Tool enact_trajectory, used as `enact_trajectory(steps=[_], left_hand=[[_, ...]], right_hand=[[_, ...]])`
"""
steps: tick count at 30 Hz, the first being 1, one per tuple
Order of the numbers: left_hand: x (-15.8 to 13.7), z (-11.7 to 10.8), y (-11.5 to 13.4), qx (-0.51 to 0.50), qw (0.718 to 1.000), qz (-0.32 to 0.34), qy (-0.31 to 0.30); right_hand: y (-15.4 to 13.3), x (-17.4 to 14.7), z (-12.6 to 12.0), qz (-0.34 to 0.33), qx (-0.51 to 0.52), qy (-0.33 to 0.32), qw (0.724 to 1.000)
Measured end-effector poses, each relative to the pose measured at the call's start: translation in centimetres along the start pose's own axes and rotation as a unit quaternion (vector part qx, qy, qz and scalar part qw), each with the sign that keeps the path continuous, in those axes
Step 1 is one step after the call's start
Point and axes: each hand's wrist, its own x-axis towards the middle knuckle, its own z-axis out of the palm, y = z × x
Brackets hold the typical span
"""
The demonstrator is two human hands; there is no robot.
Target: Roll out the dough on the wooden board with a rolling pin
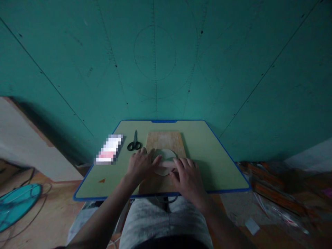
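Observation:
A flat, round, pale sheet of dough (pixel 166 154) lies on a wooden board (pixel 165 139). Across it runs a short, light-coloured rolling pin (pixel 167 164), level from left to right. My left hand (pixel 141 163) is closed over the pin's left end, its thumb pointing inward above the dough. Over the right end, my right hand (pixel 187 174) has its fingers bent and its thumb low beside the dough. Both ends of the pin are hidden under my hands. The dough's edge shows behind the pin and a little in front of it.
Black-handled scissors (pixel 134 144) lie left of the board, points away from me. A blurred-out phone-like device (pixel 109 149) is farther left, with a small brown triangle (pixel 102 181) nearer. All rest on a blue-edged table (pixel 218 169) against a green wall (pixel 166 69).

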Motion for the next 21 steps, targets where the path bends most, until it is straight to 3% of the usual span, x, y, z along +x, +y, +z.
enact_trajectory(steps=[11, 16, 19, 21], left_hand=[[-0.2, -0.4, 0.1, 0.003, 1.0, 0.003, -0.006], [0.8, -0.2, -0.7, -0.035, 0.999, 0.036, -0.018], [1.7, -0.2, -2.2, -0.131, 0.99, 0.043, 0.032], [2.2, -0.7, -3.4, -0.184, 0.98, 0.001, 0.081]], right_hand=[[0.1, -0.1, 0.3, -0.008, -0.002, 0.02, 1.0], [0.1, -0.1, 0.3, -0.002, -0.007, 0.012, 1.0], [0.1, -0.1, 0.4, 0.003, -0.004, 0.009, 1.0], [0.2, -0.2, 0.5, 0.006, 0.004, 0.011, 1.0]])
